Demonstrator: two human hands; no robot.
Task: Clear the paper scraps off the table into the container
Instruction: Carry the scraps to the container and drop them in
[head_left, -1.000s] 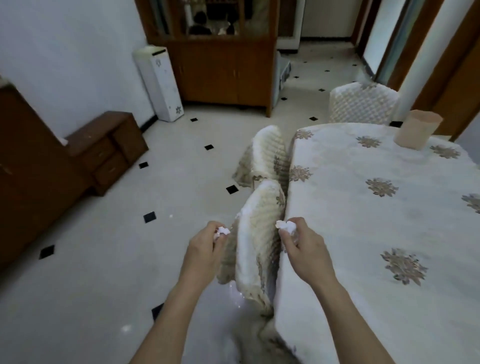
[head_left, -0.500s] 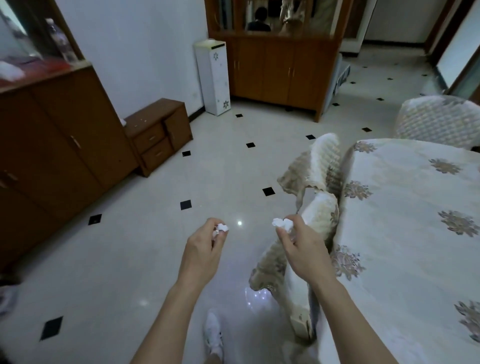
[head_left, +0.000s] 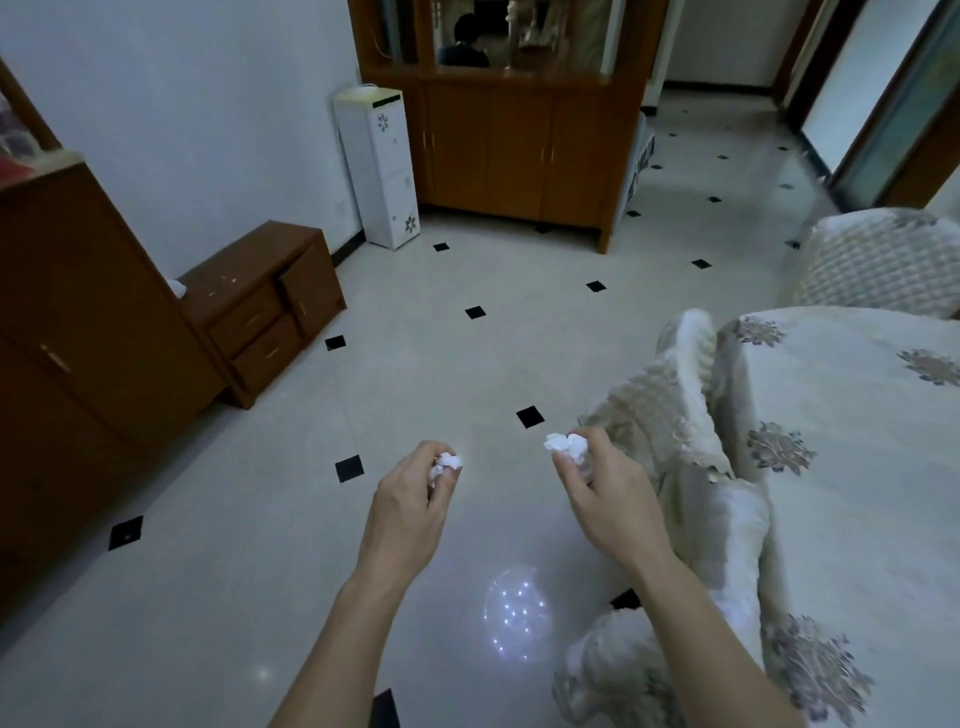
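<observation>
Left hand (head_left: 410, 499) fingers (head_left: 441, 480) pinched closed on a crumpled paper scrap (head_left: 448, 462); right hand (head_left: 605, 493) likewise clamps another white scrap (head_left: 566, 446), both held above the floor (head_left: 260, 597)

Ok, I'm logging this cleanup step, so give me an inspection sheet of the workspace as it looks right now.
Surface: table at the right under a flowered cloth; no scraps on the part in view.
Job's things: one crumpled paper scrap in the left hand, another paper scrap in the right hand; container not in view.
Clutter: nothing seen.
Grip: both hands pinch their scraps at the fingertips, held over the floor.
Cables: nothing seen.
Surroundings: covered chairs beside the table, small drawer unit, white appliance, wooden cabinet.
</observation>
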